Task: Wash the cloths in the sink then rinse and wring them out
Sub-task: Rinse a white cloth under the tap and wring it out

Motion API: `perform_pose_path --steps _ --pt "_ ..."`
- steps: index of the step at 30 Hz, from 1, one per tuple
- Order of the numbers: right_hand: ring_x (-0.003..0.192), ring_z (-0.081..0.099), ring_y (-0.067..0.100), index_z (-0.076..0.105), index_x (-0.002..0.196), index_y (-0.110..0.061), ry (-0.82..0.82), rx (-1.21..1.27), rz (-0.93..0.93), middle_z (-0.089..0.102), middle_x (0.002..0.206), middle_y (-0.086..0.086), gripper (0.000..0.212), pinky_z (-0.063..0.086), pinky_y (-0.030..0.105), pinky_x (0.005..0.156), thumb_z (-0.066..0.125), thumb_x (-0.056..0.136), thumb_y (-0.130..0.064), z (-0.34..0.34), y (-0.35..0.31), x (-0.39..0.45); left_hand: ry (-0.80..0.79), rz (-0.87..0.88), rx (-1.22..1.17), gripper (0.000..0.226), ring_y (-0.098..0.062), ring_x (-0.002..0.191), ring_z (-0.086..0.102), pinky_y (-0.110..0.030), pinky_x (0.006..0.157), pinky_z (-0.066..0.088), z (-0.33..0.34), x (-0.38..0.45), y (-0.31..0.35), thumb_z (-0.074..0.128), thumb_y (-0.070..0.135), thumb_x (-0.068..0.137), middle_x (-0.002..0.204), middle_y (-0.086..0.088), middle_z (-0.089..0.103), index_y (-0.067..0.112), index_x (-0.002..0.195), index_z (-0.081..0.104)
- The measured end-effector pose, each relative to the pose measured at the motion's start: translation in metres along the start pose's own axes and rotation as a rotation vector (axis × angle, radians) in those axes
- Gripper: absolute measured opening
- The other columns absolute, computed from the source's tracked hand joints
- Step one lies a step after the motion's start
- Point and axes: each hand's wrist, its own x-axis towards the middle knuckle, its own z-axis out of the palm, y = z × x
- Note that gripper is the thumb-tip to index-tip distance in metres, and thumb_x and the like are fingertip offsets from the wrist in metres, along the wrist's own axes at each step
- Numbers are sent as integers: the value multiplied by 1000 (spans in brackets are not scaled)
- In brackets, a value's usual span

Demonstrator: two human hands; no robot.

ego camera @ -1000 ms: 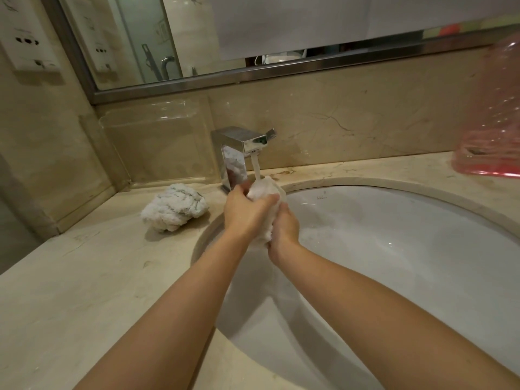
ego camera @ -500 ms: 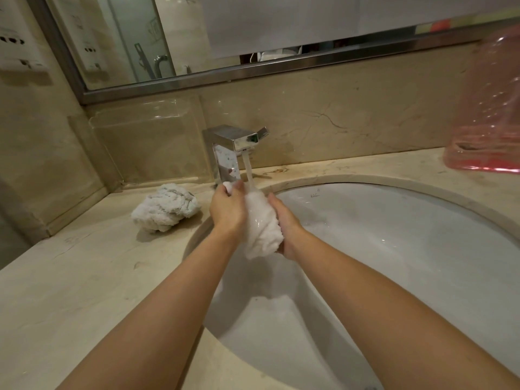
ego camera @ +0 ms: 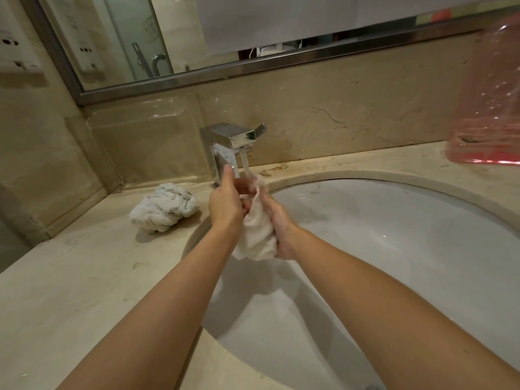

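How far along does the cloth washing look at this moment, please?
One balled cloth already lies on the counter beside the sink, seemingly wrung out. In hand: the left hand and right hand hold a second cloth under the running tap. Left: finish rinsing and wring it.

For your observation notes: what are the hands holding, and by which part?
Both hands, left and right, grip the wet white cloth by its bunched middle.
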Motion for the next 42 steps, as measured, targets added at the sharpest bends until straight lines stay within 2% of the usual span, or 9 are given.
perform_pose_path --steps 4,9,16,20,23,27,31,36,42 --pt "81 67 23 70 97 -20 181 10 -7 72 92 6 67 53 30 68 29 90 -73 11 7 6 -27 -7 49 41 -14 70 68 -27 71 54 2 0 -2 46 34 98 77 -4 74 11 79 74" --pt "95 66 29 70 102 -13 352 -47 -39 72 102 10 71 52 42 93 34 89 -73 13 9 18 52 -58 180 16 -24 92 65 -46 91 53 -5 13 -6 55 24 92 99 -7 71 17 99 68" --pt "92 65 30 69 100 -9 495 -44 -123 70 100 12 69 50 36 83 32 93 -67 -7 -2 16 -152 -60 457 42 -14 79 62 -27 62 47 2 -2 -9 66 47 82 90 -3 67 12 104 63" --pt "90 66 29 67 85 -13 456 -109 -151 69 91 9 62 51 37 84 34 94 -64 -18 -5 15 -466 -375 481 62 -24 98 66 -37 86 54 0 -2 -9 59 68 79 106 -8 70 16 113 66" --pt "89 65 26 66 86 -12 349 -170 -151 68 85 6 56 50 37 86 41 94 -61 -21 -4 14 -546 -356 442 63 -21 89 68 -35 84 54 -2 2 -12 64 65 77 98 -6 72 13 111 68" --pt "87 70 25 71 97 -11 317 -187 -156 74 90 8 69 54 38 88 50 80 -75 -17 -13 10 -467 -227 337 70 -21 88 68 -36 88 54 0 2 -13 68 65 70 97 -8 72 7 109 69" --pt "74 66 21 69 91 -10 426 -238 -181 71 85 6 64 53 31 70 58 76 -72 -22 -20 4 -309 -107 360 44 -18 86 68 -29 72 54 3 -2 -12 63 53 85 96 -6 72 12 101 68" --pt "95 66 28 69 102 -14 421 -66 -132 72 100 8 51 54 42 90 44 91 -58 -29 -16 5 -122 24 463 28 -23 96 60 -37 89 49 4 0 -11 48 42 98 104 -7 65 16 96 59" --pt "106 62 30 64 119 -19 352 188 -117 68 115 9 66 47 45 100 18 94 -61 -3 -14 7 153 -116 183 49 -28 115 54 -39 97 45 2 6 -3 24 42 104 131 -10 56 12 137 47"
